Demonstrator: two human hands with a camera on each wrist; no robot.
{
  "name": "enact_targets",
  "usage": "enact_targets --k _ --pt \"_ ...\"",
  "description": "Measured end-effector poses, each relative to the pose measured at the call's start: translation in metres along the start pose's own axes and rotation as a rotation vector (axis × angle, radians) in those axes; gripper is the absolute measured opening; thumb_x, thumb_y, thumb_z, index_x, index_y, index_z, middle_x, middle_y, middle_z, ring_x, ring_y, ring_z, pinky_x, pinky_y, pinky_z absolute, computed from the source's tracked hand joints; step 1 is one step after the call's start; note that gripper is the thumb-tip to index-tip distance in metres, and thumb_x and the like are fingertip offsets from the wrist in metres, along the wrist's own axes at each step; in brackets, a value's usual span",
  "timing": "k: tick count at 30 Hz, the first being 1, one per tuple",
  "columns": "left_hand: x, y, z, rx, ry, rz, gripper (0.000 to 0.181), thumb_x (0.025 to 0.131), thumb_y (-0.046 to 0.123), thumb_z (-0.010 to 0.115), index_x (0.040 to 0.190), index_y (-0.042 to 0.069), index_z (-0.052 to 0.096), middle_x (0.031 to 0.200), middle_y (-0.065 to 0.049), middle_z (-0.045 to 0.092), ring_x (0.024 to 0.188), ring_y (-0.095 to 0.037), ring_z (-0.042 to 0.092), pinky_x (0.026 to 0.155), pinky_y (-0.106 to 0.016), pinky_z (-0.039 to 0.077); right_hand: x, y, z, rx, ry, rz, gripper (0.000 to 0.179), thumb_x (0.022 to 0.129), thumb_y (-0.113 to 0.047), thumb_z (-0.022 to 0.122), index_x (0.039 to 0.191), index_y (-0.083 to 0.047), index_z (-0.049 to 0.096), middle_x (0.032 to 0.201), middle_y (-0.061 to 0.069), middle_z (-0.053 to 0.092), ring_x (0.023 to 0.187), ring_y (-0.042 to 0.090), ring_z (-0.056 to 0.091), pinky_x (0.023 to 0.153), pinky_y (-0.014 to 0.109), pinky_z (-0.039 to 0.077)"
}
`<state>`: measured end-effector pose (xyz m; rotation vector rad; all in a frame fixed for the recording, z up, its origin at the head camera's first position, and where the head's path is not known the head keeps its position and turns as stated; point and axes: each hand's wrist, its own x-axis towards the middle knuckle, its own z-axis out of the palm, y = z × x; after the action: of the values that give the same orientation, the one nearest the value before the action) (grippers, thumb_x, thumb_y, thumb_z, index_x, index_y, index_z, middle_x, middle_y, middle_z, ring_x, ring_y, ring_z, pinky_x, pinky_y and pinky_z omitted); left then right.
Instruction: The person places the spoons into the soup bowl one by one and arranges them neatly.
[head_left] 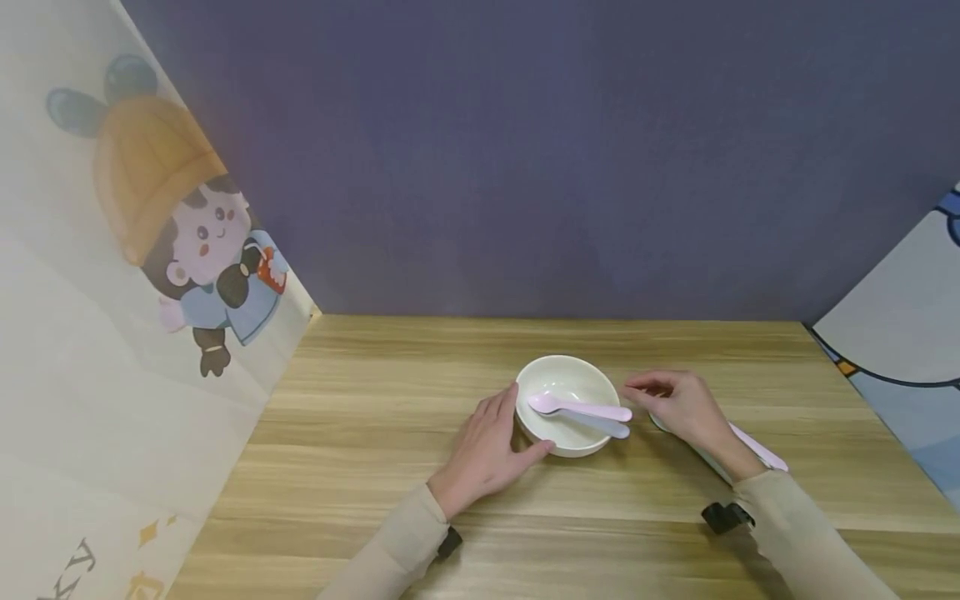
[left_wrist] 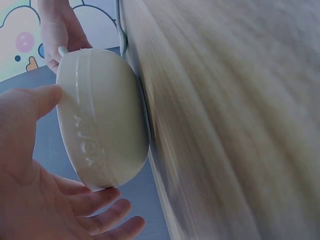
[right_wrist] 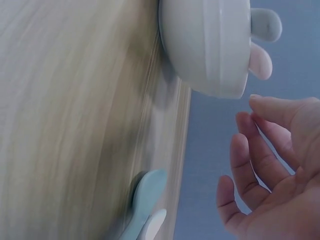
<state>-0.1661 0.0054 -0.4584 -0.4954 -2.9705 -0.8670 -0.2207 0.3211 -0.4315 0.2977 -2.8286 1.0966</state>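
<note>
A white bowl (head_left: pixel 577 379) stands on the wooden table. My left hand (head_left: pixel 486 450) holds its left side, thumb on the near rim and fingers along the outer wall. Inside lean a pink spoon (head_left: pixel 592 409) and a pale lavender spoon (head_left: pixel 603 426), handles over the right rim. Just right of the bowl, my right hand (head_left: pixel 686 408) hovers with loosely bent fingers and nothing between them; the right wrist view shows a gap to the bowl. Beneath and beside that hand lie a teal spoon (right_wrist: pixel 150 190) and another pink spoon (head_left: pixel 759 450), both partly hidden by it in the head view.
The wooden table (head_left: pixel 405 367) meets a dark blue panel (head_left: pixel 525 167) at the back. A pale wall with a cartoon figure (head_left: pixel 217 242) rises on the left. Another printed panel (head_left: pixel 900 333) borders the right edge. A black wrist device (head_left: pixel 726 517) sits by the right sleeve.
</note>
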Motion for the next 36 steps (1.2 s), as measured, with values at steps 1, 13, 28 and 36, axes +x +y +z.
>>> enact_targets --k 1,13,28,36 --pt "0.0 0.0 0.0 0.001 0.0 0.0 0.105 0.095 0.069 0.065 0.168 0.004 0.027 0.167 -0.018 0.043 0.151 -0.036 0.046 0.123 -0.054 0.043 0.0 0.001 0.0 -0.002 0.003 -0.003 0.018 0.096 -0.026 0.081 0.107 -0.012 0.085 0.105 0.009 0.082 0.079 0.006 0.066 0.065 0.021 0.053" --pt "0.001 0.001 -0.001 -0.007 -0.011 -0.013 0.105 0.096 0.07 0.064 0.169 0.005 0.026 0.168 -0.016 0.042 0.152 -0.036 0.046 0.124 -0.053 0.043 -0.004 0.014 -0.007 -0.025 -0.002 0.021 0.024 0.1 -0.035 0.077 0.111 -0.015 0.084 0.11 0.007 0.082 0.084 0.002 0.064 0.067 0.021 0.053" --pt "-0.002 0.002 -0.002 0.005 -0.013 -0.01 0.104 0.096 0.07 0.064 0.168 0.005 0.027 0.168 -0.016 0.043 0.151 -0.035 0.046 0.124 -0.053 0.044 -0.013 0.034 -0.016 -0.062 0.019 0.07 0.027 0.101 -0.035 0.076 0.113 -0.012 0.084 0.112 0.009 0.082 0.094 0.011 0.069 0.072 0.02 0.054" --pt "-0.007 0.003 -0.007 -0.013 -0.014 0.004 0.104 0.096 0.07 0.064 0.169 0.006 0.026 0.168 -0.016 0.043 0.152 -0.035 0.046 0.125 -0.052 0.043 -0.021 0.034 -0.025 -0.077 -0.005 0.091 0.031 0.103 -0.034 0.073 0.118 -0.008 0.081 0.114 0.014 0.081 0.098 0.019 0.069 0.071 0.02 0.054"
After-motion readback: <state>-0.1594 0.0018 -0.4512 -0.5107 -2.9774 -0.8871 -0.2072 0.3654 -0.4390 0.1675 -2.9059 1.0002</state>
